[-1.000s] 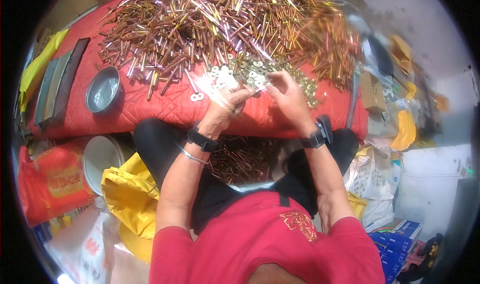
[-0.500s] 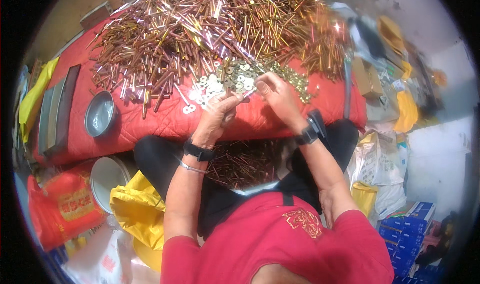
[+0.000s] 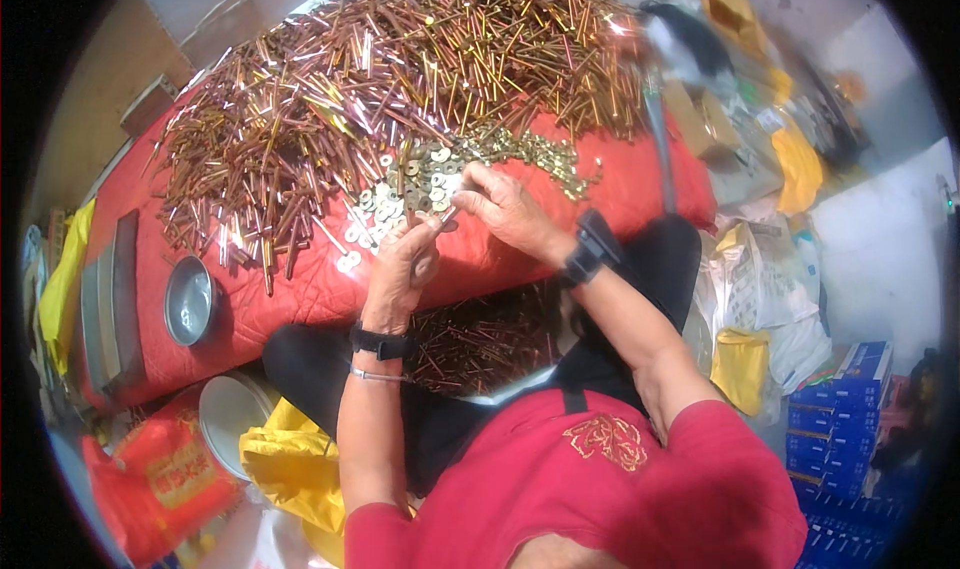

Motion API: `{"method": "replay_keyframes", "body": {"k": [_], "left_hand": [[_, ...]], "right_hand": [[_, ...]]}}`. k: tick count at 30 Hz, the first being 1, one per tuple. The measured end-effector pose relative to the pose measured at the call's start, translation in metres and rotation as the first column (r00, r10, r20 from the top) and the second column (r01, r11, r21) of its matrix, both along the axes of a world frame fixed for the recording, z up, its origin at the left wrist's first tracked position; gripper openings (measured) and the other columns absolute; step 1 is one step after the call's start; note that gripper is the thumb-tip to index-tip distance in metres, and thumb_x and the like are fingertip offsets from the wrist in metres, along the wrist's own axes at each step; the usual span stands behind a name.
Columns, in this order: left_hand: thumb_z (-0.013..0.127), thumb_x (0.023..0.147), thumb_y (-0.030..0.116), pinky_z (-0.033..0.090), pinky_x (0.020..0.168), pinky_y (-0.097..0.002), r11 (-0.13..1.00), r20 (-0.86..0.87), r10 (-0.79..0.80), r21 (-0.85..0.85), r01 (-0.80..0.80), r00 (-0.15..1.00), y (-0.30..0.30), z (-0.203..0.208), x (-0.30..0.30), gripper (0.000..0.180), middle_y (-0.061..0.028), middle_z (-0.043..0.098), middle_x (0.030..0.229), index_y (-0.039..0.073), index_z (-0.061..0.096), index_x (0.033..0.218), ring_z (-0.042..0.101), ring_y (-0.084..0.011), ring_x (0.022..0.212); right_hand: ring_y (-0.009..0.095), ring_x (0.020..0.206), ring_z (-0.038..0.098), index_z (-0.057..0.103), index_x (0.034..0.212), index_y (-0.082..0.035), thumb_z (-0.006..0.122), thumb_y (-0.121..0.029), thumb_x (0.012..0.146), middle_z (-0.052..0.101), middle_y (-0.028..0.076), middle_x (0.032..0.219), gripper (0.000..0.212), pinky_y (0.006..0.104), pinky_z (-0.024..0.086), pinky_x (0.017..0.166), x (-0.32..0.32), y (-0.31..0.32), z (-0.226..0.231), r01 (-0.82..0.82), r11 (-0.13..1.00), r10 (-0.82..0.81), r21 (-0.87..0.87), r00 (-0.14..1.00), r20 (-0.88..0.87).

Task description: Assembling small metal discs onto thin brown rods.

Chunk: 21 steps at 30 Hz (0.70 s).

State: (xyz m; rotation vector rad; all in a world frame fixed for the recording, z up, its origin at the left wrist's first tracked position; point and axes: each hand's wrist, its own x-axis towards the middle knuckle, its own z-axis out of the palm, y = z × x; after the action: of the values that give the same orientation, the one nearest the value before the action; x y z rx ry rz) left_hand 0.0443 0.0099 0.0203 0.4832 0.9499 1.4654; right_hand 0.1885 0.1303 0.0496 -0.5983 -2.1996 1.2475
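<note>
From the head camera, a red quilted cloth [image 3: 300,299] covers a low work surface, and most of it lies under a big heap of copper and brass-coloured rods [image 3: 380,99]. At the near edge of the heap sits a smaller pile of flat washers [image 3: 420,179], some silver, some gold.

The left hand [image 3: 405,264] is curled, its fingers pinched narrow around a thin rod [image 3: 440,219] that points up toward the washers. The right hand [image 3: 505,209] rests just beside it over the washer pile, fingers bent and close together at the rod's tip; what they grip is too small to tell. Both wrists wear dark watches.

More rods [image 3: 480,339] lie in the person's lap. To the left on the cloth stands a small steel bowl [image 3: 188,299]. On the floor around lie a yellow bag [image 3: 290,464], a red sack [image 3: 160,479] and blue boxes [image 3: 840,409].
</note>
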Motion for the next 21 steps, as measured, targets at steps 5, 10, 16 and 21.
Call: {"method": "replay_keyframes", "body": {"k": [5, 10, 16, 21], "left_hand": [[0.061, 0.087, 0.015, 0.03, 0.043, -0.0261, 0.976, -0.67, 0.183, 0.209, -0.054, 0.72, 0.007, -0.014, 0.011, 0.014, 0.0019, 0.041, 0.05, 0.003, 0.064, 0.082, 0.036, -0.009, 0.043], [0.064, 0.084, 0.016, 0.041, 0.06, -0.0347, 0.919, -0.911, 0.141, 0.266, 0.291, 0.387, -0.001, 0.008, 0.005, 0.016, -0.0103, 0.049, 0.067, 0.001, 0.06, 0.077, 0.05, -0.0228, 0.063], [0.063, 0.086, 0.017, 0.044, 0.065, -0.0365, 0.983, -0.704, 0.175, 0.162, -0.085, 0.688, 0.006, -0.003, 0.01, 0.017, -0.0124, 0.055, 0.077, 0.0, 0.06, 0.086, 0.054, -0.0253, 0.071], [0.062, 0.083, 0.007, 0.046, 0.072, -0.0359, 0.92, -0.954, 0.278, 0.233, -0.314, 0.108, 0.007, -0.028, -0.017, 0.018, -0.0153, 0.061, 0.084, 0.0, 0.061, 0.1, 0.06, -0.0273, 0.078]], "right_hand": [[0.015, 0.067, 0.051, 0.054, 0.086, -0.002, 0.053, -0.023, 0.094, 0.051, 0.005, 0.069, 0.023, 0.03, 0.041, 0.062, 0.005, 0.023, -0.04, -0.082, 0.878, 0.128, 0.472, 0.99, -0.065], [0.014, 0.055, 0.054, 0.062, 0.085, -0.003, 0.057, -0.028, 0.091, 0.056, 0.003, 0.062, 0.026, 0.0319, 0.044, 0.053, 0.034, 0.034, 0.012, -0.164, 0.92, 0.296, -0.356, 0.885, 0.36], [0.03, 0.087, 0.057, 0.061, 0.088, -0.007, 0.06, -0.012, 0.081, 0.054, 0.012, 0.087, 0.008, 0.0394, 0.046, 0.074, -0.002, 0.104, -0.035, 0.202, 0.752, -0.278, 0.628, 0.96, 0.023], [0.027, 0.089, 0.054, 0.06, 0.085, -0.011, 0.056, -0.005, 0.074, 0.054, 0.007, 0.091, 0.013, 0.0391, 0.043, 0.073, -0.016, 0.128, -0.057, 0.089, 0.404, -0.46, 0.91, 0.88, 0.119]]}}
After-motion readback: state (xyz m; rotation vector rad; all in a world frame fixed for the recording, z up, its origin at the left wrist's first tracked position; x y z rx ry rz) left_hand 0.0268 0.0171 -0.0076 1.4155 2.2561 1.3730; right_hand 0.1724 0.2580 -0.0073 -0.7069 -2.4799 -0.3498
